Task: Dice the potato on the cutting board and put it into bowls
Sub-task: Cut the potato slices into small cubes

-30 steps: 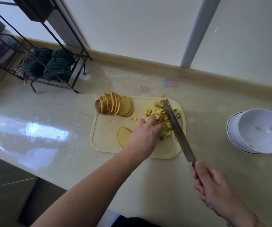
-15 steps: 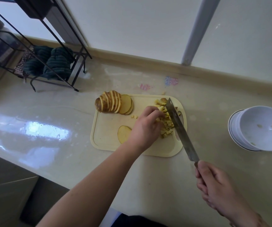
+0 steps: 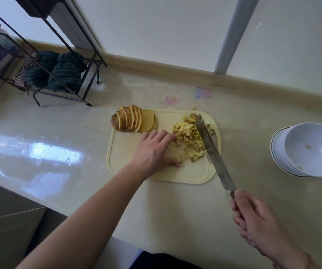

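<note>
A cream cutting board (image 3: pixel 193 174) lies on the counter. A sliced potato (image 3: pixel 130 118) fans out at its far left corner. A heap of diced potato (image 3: pixel 190 138) sits on the board's right half. My left hand (image 3: pixel 154 150) lies flat on the board, fingers spread, fingertips touching the left side of the heap and covering a loose slice. My right hand (image 3: pixel 253 216) grips the handle of a long knife (image 3: pixel 212 150), whose blade stands on edge along the heap's right side. Stacked white bowls (image 3: pixel 307 150) sit at the right, a few potato bits inside the top one.
A black wire rack (image 3: pixel 45 61) holding dark green striped cloths (image 3: pixel 59 72) stands at the back left. The wall and its raised ledge run behind the board. The counter's front edge is just below my left forearm.
My left hand has flattened and slid left and down along the dice heap, now hiding the loose slice. The knife has stayed at the heap's right side.
</note>
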The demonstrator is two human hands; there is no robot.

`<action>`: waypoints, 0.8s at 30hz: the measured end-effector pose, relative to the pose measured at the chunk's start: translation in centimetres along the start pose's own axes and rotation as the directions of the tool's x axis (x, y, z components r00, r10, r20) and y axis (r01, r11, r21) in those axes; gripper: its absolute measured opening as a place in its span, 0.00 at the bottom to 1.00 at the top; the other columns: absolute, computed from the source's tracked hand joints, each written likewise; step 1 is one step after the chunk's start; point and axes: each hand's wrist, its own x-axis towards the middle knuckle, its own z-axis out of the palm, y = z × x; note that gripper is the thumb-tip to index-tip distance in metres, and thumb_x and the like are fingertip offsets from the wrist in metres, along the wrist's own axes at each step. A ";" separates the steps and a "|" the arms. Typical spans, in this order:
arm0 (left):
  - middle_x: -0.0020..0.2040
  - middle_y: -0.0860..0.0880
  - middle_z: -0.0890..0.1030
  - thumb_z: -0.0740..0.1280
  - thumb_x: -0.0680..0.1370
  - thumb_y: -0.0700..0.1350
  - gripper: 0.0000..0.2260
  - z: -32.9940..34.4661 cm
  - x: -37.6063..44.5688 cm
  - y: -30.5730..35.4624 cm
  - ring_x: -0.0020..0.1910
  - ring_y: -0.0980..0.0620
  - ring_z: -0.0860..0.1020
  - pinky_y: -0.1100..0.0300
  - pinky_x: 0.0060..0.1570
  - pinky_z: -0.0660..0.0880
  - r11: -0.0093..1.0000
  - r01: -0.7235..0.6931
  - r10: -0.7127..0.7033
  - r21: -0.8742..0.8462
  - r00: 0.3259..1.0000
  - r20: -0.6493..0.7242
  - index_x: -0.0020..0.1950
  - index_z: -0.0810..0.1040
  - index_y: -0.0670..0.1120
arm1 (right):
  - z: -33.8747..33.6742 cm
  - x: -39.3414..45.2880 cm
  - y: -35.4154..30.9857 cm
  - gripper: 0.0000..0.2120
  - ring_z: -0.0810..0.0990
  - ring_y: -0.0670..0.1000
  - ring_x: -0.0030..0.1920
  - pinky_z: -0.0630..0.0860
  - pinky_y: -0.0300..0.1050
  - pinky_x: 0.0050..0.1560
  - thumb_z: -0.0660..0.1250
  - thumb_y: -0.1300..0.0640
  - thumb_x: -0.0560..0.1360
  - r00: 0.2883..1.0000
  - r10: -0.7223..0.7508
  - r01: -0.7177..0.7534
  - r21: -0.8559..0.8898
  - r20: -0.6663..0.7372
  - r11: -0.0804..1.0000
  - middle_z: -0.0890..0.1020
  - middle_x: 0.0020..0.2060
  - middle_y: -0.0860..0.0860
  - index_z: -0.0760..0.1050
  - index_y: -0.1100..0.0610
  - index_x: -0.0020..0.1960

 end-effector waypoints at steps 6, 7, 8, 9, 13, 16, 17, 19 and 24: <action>0.46 0.49 0.82 0.67 0.69 0.67 0.26 0.2 3.4 1.0 0.45 0.45 0.79 0.51 0.47 0.70 0.997 0.079 -0.080 -0.017 0.995 -0.052 0.53 0.80 0.47 | 0.2 0.0 -0.2 0.34 0.57 0.47 0.21 0.57 0.32 0.22 0.63 0.31 0.63 1.000 0.004 -0.004 0.050 -0.008 0.999 0.61 0.29 0.56 0.65 0.65 0.41; 0.45 0.49 0.82 0.67 0.70 0.67 0.25 0.3 3.4 1.0 0.44 0.45 0.78 0.51 0.46 0.69 0.995 0.096 -0.098 -0.029 0.993 -0.063 0.51 0.80 0.47 | 0.2 0.0 -0.2 0.35 0.57 0.47 0.21 0.57 0.32 0.22 0.63 0.31 0.63 1.000 0.002 -0.001 0.056 -0.009 0.998 0.61 0.29 0.56 0.65 0.65 0.41; 0.44 0.49 0.81 0.66 0.71 0.67 0.24 0.4 3.2 1.1 0.43 0.46 0.78 0.52 0.45 0.69 0.994 0.102 -0.105 -0.037 0.991 -0.087 0.49 0.80 0.47 | 0.2 0.0 -0.2 0.35 0.57 0.47 0.21 0.57 0.32 0.22 0.63 0.31 0.63 1.000 -0.002 0.002 0.060 -0.007 0.998 0.61 0.29 0.56 0.65 0.65 0.41; 0.43 0.50 0.81 0.65 0.73 0.67 0.23 0.6 2.7 1.1 0.42 0.46 0.77 0.53 0.44 0.69 0.994 0.100 -0.104 -0.044 0.987 -0.121 0.48 0.79 0.47 | 0.2 -0.1 -0.2 0.34 0.57 0.47 0.21 0.57 0.32 0.22 0.63 0.31 0.63 1.000 -0.006 0.006 0.061 -0.004 0.998 0.61 0.29 0.57 0.66 0.64 0.41; 0.41 0.52 0.79 0.63 0.75 0.69 0.23 1.2 -0.4 1.4 0.41 0.48 0.74 0.52 0.46 0.70 0.999 0.038 -0.041 -0.023 0.984 -0.175 0.44 0.78 0.48 | 0.2 -0.2 0.0 0.35 0.57 0.47 0.21 0.57 0.32 0.22 0.65 0.25 0.61 1.000 -0.017 0.018 0.067 -0.012 0.998 0.61 0.28 0.56 0.67 0.60 0.37; 0.41 0.52 0.78 0.63 0.76 0.68 0.22 1.7 -1.5 2.4 0.41 0.48 0.73 0.52 0.45 0.69 0.996 -0.080 0.084 0.030 0.989 -0.125 0.43 0.78 0.48 | 0.0 -0.3 0.2 0.40 0.57 0.47 0.21 0.58 0.32 0.23 0.67 0.20 0.55 0.999 -0.005 0.009 0.085 -0.045 0.996 0.61 0.27 0.56 0.67 0.59 0.36; 0.40 0.52 0.78 0.63 0.77 0.66 0.21 1.9 -1.4 2.7 0.41 0.48 0.73 0.52 0.45 0.69 0.995 -0.101 0.103 0.027 0.988 -0.115 0.42 0.78 0.48 | -0.1 -0.3 0.2 0.40 0.57 0.47 0.21 0.58 0.32 0.23 0.67 0.21 0.56 0.999 0.001 0.003 0.088 -0.051 0.996 0.62 0.26 0.55 0.67 0.59 0.36; 0.39 0.52 0.78 0.63 0.78 0.63 0.19 2.1 -0.7 3.4 0.40 0.47 0.74 0.52 0.45 0.69 0.996 -0.089 0.089 0.012 0.988 -0.127 0.41 0.78 0.48 | -0.2 -0.4 0.3 0.38 0.57 0.47 0.22 0.58 0.34 0.24 0.65 0.22 0.58 0.998 0.015 -0.010 0.087 -0.055 0.996 0.62 0.26 0.55 0.68 0.58 0.37; 0.37 0.53 0.78 0.63 0.78 0.61 0.18 2.0 0.9 4.3 0.39 0.48 0.74 0.52 0.44 0.69 0.999 0.047 -0.049 -0.016 0.984 -0.169 0.39 0.77 0.49 | -0.4 -0.5 0.1 0.36 0.57 0.47 0.22 0.58 0.34 0.25 0.65 0.22 0.59 0.997 0.029 -0.022 0.096 -0.075 0.995 0.63 0.26 0.54 0.68 0.58 0.37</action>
